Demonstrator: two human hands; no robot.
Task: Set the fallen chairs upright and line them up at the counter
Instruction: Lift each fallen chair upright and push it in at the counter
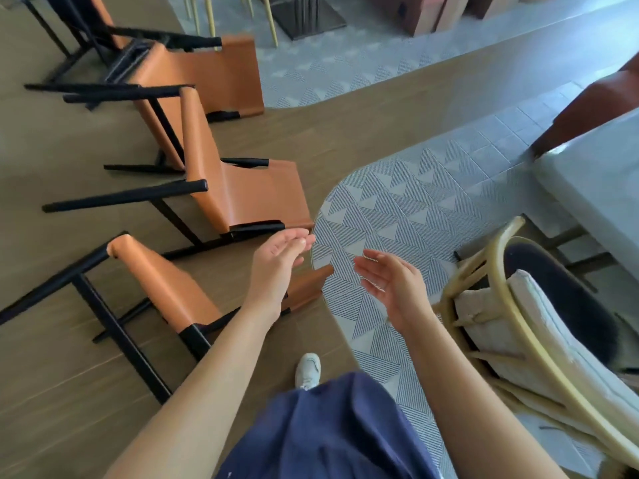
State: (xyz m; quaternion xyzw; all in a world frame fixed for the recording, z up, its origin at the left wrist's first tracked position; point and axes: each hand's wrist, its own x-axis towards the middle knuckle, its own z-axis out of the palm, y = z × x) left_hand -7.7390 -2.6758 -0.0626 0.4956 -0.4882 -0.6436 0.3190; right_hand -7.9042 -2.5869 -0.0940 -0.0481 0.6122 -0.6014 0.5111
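Three orange leather chairs with black metal frames lie tipped on their backs in a row on the wooden floor. The nearest chair [166,285] is at the lower left, the middle chair [238,191] above it, the far chair [204,70] at the upper left. My left hand [280,257] hovers open, palm inward, just over the nearest chair's backrest end. My right hand [387,278] is open too, palm facing left, above the patterned tile floor. Neither hand touches a chair.
A gold-framed chair with a cream cushion [518,323] stands at the right, beside a pale table [594,181]. A brown upholstered seat [594,105] is behind it. Gold chair legs and a dark table base [307,15] stand at the top. My white shoe [307,369] is on the floor.
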